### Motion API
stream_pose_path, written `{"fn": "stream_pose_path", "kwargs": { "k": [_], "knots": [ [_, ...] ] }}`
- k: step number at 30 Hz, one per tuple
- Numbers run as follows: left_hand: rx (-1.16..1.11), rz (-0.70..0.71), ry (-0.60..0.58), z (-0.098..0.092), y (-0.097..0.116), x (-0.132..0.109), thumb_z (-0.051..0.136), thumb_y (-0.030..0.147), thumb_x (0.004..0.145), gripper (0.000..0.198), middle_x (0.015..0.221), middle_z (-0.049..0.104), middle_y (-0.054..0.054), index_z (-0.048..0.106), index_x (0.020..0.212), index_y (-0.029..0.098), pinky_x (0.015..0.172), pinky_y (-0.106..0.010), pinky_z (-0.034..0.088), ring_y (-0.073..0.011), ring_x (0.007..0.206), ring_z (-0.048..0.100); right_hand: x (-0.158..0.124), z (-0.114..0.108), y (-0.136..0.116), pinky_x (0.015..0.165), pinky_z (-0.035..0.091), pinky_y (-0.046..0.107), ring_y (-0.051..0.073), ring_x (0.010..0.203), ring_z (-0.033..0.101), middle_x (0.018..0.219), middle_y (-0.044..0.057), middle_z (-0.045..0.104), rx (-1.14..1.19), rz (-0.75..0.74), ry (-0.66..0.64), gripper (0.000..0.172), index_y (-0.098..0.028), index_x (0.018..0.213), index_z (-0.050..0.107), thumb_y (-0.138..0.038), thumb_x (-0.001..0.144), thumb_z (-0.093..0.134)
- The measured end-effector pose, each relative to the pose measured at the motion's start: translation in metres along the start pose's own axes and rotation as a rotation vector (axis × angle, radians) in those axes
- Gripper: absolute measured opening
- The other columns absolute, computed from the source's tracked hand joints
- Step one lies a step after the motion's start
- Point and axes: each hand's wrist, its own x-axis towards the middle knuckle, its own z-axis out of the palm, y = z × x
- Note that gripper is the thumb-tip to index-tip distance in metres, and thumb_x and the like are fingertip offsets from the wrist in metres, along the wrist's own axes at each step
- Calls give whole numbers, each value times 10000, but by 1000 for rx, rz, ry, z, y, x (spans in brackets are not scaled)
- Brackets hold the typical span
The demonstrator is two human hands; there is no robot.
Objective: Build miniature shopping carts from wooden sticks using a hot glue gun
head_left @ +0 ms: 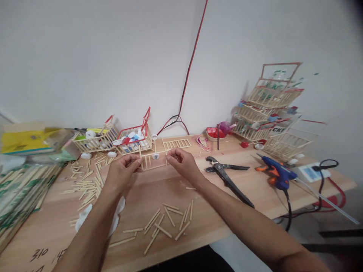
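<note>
A small rectangular wooden stick frame (155, 167) is held up between my two hands, above the table. My left hand (126, 164) pinches its left end, and my right hand (179, 160) pinches its right end. A few short crosspieces show on the frame's left part. Behind it, a ladder-like stick panel (177, 143) lies flat on the wood. Short cut sticks (163, 229) are scattered on the tabletop nearer to me, between my forearms.
To the right are black pliers (227, 177) and a blue glue gun (276, 172) with its cord. Stick baskets (252, 124) are stacked at the back right; a red-rimmed basket (133, 141) holds bottle caps. Bundled long sticks (25, 192) lie left on the wooden table (198, 234).
</note>
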Motion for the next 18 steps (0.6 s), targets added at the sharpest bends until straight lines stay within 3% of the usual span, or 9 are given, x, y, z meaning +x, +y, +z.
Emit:
{"fn": "stream_pose_path", "kwargs": {
  "k": [13, 18],
  "knots": [
    [-123, -94, -112, 10, -6, -2, 826, 474, 579, 401, 683, 665, -6, 700, 763, 141, 609, -235, 484, -110, 587, 579, -3, 3, 1, 574, 360, 247, 113, 613, 470, 705, -12, 577, -46, -6, 52, 177, -184, 813, 592, -361, 810, 594],
    [-129, -116, -121, 13, -3, -4, 835, 466, 558, 390, 644, 645, 4, 697, 738, 149, 600, -240, 489, -108, 569, 562, -3, 6, 4, 579, 364, 245, 114, 611, 487, 694, -13, 578, -51, -6, 0, 152, -185, 811, 594, -336, 796, 600]
  ]
}}
